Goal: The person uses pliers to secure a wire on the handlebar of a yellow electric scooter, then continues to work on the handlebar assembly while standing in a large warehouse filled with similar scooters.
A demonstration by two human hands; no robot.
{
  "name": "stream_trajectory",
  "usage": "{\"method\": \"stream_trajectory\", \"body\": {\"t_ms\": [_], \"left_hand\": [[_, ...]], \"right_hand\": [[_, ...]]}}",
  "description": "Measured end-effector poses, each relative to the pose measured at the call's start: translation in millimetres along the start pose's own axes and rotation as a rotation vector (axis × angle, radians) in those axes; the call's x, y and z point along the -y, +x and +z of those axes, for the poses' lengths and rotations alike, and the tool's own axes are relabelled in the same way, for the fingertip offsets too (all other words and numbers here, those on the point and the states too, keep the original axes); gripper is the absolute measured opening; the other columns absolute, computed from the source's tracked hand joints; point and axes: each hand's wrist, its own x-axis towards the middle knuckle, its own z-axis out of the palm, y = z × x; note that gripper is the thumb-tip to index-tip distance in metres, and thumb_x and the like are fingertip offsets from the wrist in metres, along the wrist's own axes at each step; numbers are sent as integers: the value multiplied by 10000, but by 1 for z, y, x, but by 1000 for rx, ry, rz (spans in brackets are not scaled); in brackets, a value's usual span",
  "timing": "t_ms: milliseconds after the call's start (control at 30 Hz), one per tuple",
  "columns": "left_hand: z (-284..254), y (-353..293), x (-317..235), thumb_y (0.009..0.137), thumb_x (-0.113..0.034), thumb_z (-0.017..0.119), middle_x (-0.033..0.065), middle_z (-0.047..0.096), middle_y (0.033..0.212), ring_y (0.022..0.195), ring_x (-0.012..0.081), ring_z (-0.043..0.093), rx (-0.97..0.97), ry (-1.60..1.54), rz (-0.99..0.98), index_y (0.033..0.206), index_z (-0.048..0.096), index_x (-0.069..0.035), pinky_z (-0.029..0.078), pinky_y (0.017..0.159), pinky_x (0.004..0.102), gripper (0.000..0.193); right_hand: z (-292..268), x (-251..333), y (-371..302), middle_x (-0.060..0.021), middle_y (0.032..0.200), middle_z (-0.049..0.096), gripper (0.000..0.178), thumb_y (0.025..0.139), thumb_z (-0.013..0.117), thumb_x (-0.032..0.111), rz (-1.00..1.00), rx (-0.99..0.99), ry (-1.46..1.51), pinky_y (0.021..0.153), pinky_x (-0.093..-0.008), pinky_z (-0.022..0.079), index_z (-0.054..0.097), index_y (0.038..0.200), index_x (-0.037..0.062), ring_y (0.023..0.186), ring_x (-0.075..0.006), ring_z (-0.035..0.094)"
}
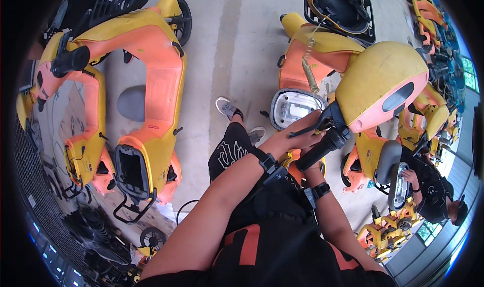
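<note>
Both my hands are close together beneath the handlebar of a yellow-and-orange scooter (385, 80). My left hand (304, 128) is at the black brake lever (308, 130), its fingers partly hidden behind the lever. Behind the black handlebar grip (322, 150) is my right hand (313, 161), mostly covered, so its grasp does not show. Just beyond my left hand, a pale ribbed seat underside (292, 109) faces up. A coiled cable (308, 70) hangs between the front basket area and this seat. Each wrist carries a black strapped device.
Another yellow-and-orange scooter (164, 80) stands at left, its seat compartment (132, 168) uncovered. A black helmet (338, 7) lies in the basket at the top. At right, a co-worker (428, 186) in black holds a seat (399, 186). More scooters line the right side.
</note>
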Motion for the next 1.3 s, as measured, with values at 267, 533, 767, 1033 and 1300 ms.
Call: {"method": "stream_trajectory", "body": {"t_ms": [267,533,767,1033,1300], "left_hand": [[-6,5,-8,827,-148,717,244,648,1202,1151,472,585,-122,275,158,1388,456,-15,331,1195,506,633],[-5,-3,-7,851,-241,756,236,670,1128,1005,440,668,-90,168,-14,1351,511,-31,522,922,479,595],[6,-12,-7,853,-340,783,177,672,1182,1084,340,681,121,-237,-188,1290,521,-32,528,912,427,595],[-56,-92,-70,1020,-383,557,202,726,1051,1030,332,694,511,163,-680,1198,664,8,517,938,384,443],[-1,-91,-126,932,-406,665,299,638,1016,1008,463,636,32,738,-320,1140,562,123,517,899,508,577]], "right_hand": [[-7,-24,27,-129,1266,583,527,933,683,187,49,193,153,983,-397,482,469,1385,20,1147,-264,592],[-6,-45,35,-125,1255,588,591,873,758,228,84,390,286,978,-401,479,494,1362,24,1146,-261,587],[-22,-38,12,-122,1245,592,649,821,823,264,75,429,292,974,-404,476,517,1342,28,1145,-258,583],[-40,2,12,-96,1028,632,497,764,804,160,13,248,230,822,-380,506,577,1187,29,956,-217,616],[-22,12,15,-116,923,683,453,740,854,203,113,249,444,712,-380,521,597,1065,21,797,-211,646]]}}
